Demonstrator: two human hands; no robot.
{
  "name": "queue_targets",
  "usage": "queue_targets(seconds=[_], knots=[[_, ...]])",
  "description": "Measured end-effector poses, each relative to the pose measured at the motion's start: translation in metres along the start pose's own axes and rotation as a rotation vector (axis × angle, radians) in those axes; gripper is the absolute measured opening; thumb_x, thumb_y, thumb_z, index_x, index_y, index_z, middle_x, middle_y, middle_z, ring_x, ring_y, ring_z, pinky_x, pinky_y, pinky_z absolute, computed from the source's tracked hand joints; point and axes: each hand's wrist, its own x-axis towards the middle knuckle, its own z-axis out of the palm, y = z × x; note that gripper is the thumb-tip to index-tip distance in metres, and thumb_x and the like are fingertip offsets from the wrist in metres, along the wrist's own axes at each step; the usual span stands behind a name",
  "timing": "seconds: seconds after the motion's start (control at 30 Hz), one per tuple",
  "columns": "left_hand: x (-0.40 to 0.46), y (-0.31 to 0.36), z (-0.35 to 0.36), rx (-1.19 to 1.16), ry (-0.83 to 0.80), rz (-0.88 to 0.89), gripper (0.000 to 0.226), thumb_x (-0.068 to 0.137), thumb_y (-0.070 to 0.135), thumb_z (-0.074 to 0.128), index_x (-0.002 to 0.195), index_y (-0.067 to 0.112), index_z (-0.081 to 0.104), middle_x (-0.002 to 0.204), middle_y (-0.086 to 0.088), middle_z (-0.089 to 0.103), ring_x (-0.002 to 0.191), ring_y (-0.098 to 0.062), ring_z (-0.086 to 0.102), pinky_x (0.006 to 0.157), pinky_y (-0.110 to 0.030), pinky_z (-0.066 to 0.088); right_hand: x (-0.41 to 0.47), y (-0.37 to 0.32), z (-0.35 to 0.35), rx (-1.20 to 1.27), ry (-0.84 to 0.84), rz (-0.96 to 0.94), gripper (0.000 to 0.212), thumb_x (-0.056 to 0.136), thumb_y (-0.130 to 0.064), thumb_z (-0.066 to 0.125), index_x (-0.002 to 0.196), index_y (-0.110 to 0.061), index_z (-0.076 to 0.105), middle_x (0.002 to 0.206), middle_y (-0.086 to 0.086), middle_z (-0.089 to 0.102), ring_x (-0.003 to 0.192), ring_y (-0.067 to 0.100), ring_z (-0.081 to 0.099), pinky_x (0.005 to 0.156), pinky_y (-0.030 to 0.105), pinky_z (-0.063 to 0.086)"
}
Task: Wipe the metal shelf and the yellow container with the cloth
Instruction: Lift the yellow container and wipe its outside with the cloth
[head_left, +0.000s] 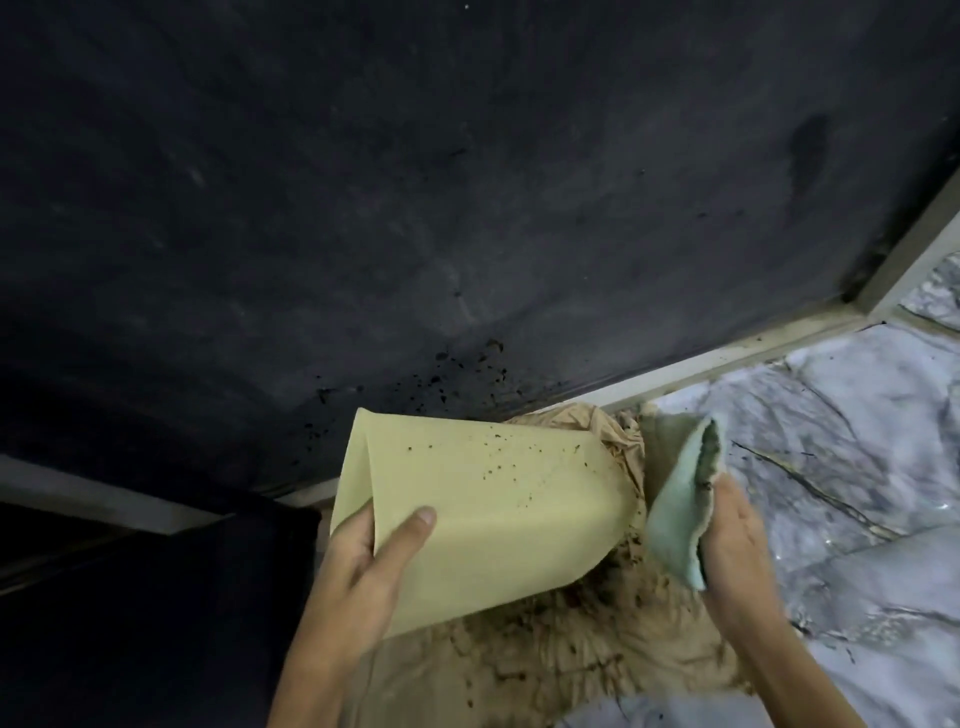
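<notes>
The pale yellow container (493, 509) is tilted on its side in the lower middle, dark specks scattered over its upper face. My left hand (369, 561) grips its rim at the left end, thumb lying on the outer wall. My right hand (737, 545) holds a folded light green cloth (680, 504) just right of the container's base, close to it; I cannot tell whether it touches. A pale metal shelf edge (727, 358) runs diagonally behind them.
A dark, dusty wall (415, 182) fills the upper view, with black crumbs near its bottom. Crumpled brown paper (571, 654) soiled with dirt lies under the container. Silvery foil-like sheeting (857, 441) covers the surface at right. A black mass sits at lower left.
</notes>
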Motion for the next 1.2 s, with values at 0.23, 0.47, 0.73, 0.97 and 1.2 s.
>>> queue_targets(seconds=[0.23,0.47,0.73,0.97,1.2], knots=[[-0.005,-0.017,0.006,-0.043,-0.060,0.073,0.048,0.072,0.046,0.073,0.112,0.022,0.082,0.115,-0.002,0.084,0.116,-0.025,0.076,0.102,-0.046,0.056,-0.067,-0.105,0.093,-0.247,-0.628,-0.446,0.036,0.103,-0.047,0.027,0.115,-0.041,0.060,0.119,-0.023,0.060,0.107,-0.024,0.048,0.092,0.010,0.040],[-0.001,-0.029,0.002,-0.055,-0.019,0.089,0.036,0.076,0.042,0.074,0.105,0.025,0.083,0.106,-0.001,0.086,0.104,-0.020,0.080,0.087,-0.035,0.060,-0.051,-0.083,0.126,-0.616,-0.752,-0.667,0.050,0.102,-0.056,0.022,0.151,-0.051,0.016,0.164,-0.023,0.008,0.148,-0.005,-0.006,0.120,0.028,-0.007],[-0.003,-0.028,0.004,0.040,0.010,0.019,0.020,0.088,0.049,0.071,0.097,0.035,0.082,0.100,0.019,0.085,0.095,-0.001,0.079,0.081,-0.025,0.058,0.019,-0.032,0.076,-0.710,-0.427,-0.290,0.055,0.100,-0.056,0.026,0.153,-0.039,0.026,0.164,-0.013,0.019,0.151,0.006,0.009,0.123,0.039,0.002],[-0.004,-0.019,0.009,0.085,-0.021,0.069,0.026,0.077,0.053,0.069,0.099,0.044,0.080,0.095,0.011,0.086,0.092,-0.009,0.080,0.089,-0.041,0.062,-0.046,-0.088,0.131,-0.678,-0.712,-0.537,0.053,0.103,-0.051,0.012,0.155,-0.040,0.008,0.165,-0.020,0.001,0.149,0.000,-0.012,0.121,0.037,-0.011],[-0.008,-0.032,-0.001,-0.049,0.027,0.027,0.046,0.072,0.053,0.072,0.107,0.026,0.083,0.107,0.003,0.086,0.103,-0.018,0.080,0.088,-0.038,0.058,-0.042,-0.047,0.104,-0.683,-0.596,-0.579,0.059,0.095,-0.065,0.014,0.152,-0.050,0.010,0.163,-0.025,0.002,0.147,-0.008,-0.010,0.122,0.034,-0.006]])
